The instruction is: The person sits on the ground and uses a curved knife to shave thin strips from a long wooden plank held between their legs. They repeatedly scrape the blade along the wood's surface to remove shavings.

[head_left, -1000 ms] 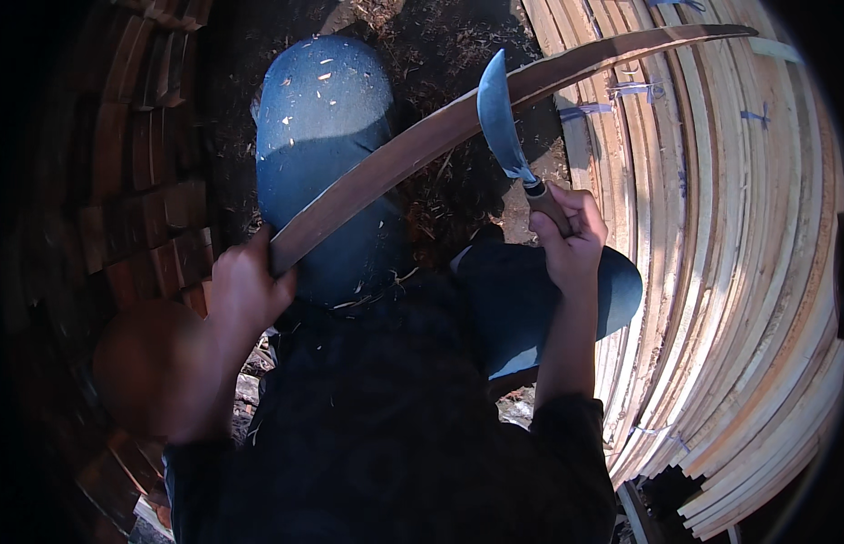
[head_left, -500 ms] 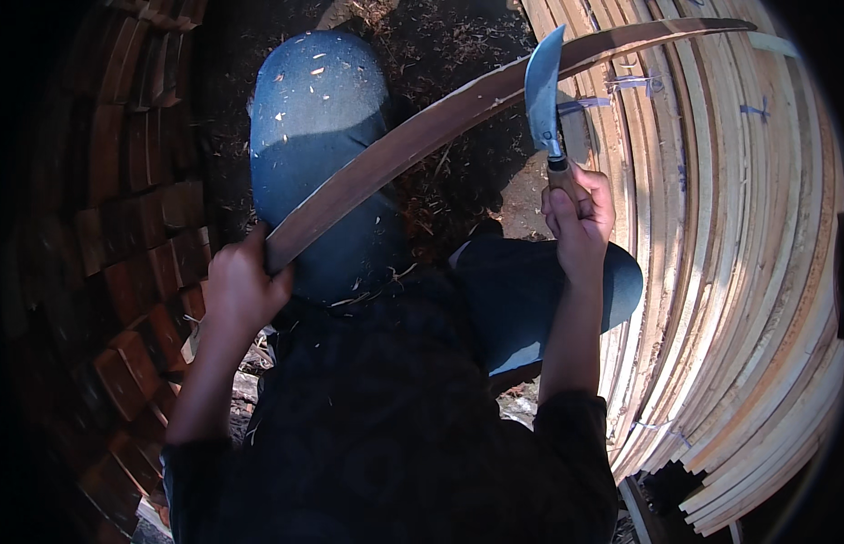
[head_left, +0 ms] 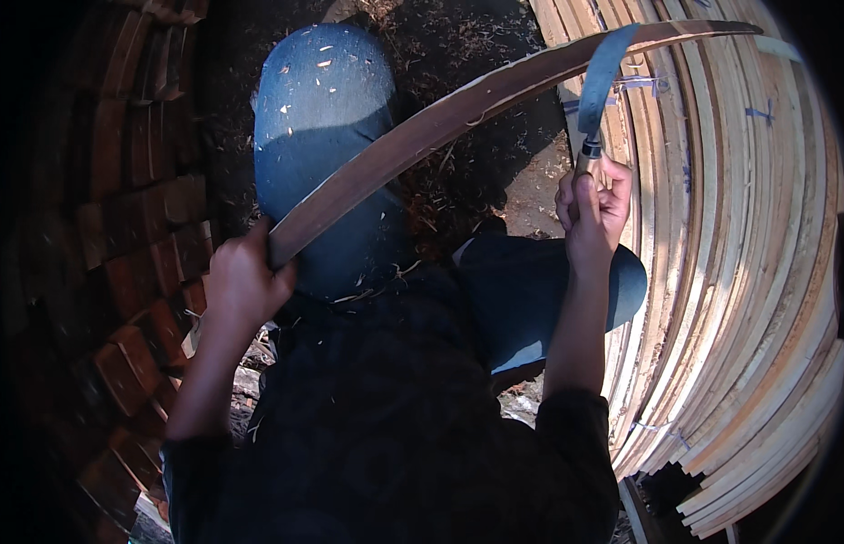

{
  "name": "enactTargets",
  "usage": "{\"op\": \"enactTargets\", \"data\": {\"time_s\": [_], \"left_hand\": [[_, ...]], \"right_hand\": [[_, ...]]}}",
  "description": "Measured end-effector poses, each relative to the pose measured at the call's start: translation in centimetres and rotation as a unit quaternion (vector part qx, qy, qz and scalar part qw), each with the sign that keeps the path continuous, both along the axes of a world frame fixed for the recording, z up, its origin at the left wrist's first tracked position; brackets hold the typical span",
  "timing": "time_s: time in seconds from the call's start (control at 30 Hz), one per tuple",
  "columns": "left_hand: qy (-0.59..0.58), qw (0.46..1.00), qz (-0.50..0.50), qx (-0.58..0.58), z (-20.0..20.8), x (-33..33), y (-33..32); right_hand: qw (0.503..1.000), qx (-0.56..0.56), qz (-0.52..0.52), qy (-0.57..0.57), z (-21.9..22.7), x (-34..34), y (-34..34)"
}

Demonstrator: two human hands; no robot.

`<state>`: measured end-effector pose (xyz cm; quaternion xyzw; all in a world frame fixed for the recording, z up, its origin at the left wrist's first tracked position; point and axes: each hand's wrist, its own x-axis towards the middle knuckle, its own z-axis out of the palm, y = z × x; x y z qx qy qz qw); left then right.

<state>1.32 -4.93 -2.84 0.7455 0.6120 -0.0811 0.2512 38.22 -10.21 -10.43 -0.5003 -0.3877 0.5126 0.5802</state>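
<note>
A long brown wooden strip [head_left: 404, 150] slants from my left hand up to the far right, passing over my left knee. My left hand [head_left: 245, 276] is closed round its near end. In my right hand [head_left: 599, 204] is a knife [head_left: 603, 86] with a broad curved blade and a wooden handle, my fingers wrapped round the handle. The blade points away from me and crosses in front of the strip toward its far end; I cannot tell whether it touches. A thin curl of wood clings to the strip's edge near its middle.
Long pale wooden slats [head_left: 712, 236], tied in bundles, fill the right side. Stacked reddish-brown wood blocks [head_left: 123, 363] stand at the left. Shavings lie on the dark ground [head_left: 458, 54] and on my jeans [head_left: 327, 91].
My right hand has moved the knife right along the strip toward its far end, and the blade has turned more edge-on. My left hand keeps its grip, nearly still.
</note>
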Motion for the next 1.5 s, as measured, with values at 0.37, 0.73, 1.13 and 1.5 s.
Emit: {"op": "enactTargets", "data": {"time_s": [0.37, 0.73, 1.13, 1.5], "left_hand": [[-0.007, 1.0, -0.019, 0.023, 0.4, 0.4, 0.5], [0.002, 1.0, -0.012, 0.012, 0.3, 0.2, 0.1], [-0.01, 1.0, -0.007, -0.003, 0.2, 0.1, 0.8], [0.01, 1.0, 0.0, -0.005, 0.4, 0.2, 0.2]], "right_hand": [[1.0, -0.03, -0.002, -0.005, 0.6, -2.4, -0.5], [0.995, 0.005, -0.087, 0.037, 0.9, -2.2, 0.5], [0.945, 0.078, 0.237, -0.21, 0.2, -3.2, 0.3], [0.998, -0.016, 0.054, 0.041, 0.6, -1.3, 0.0]]}}
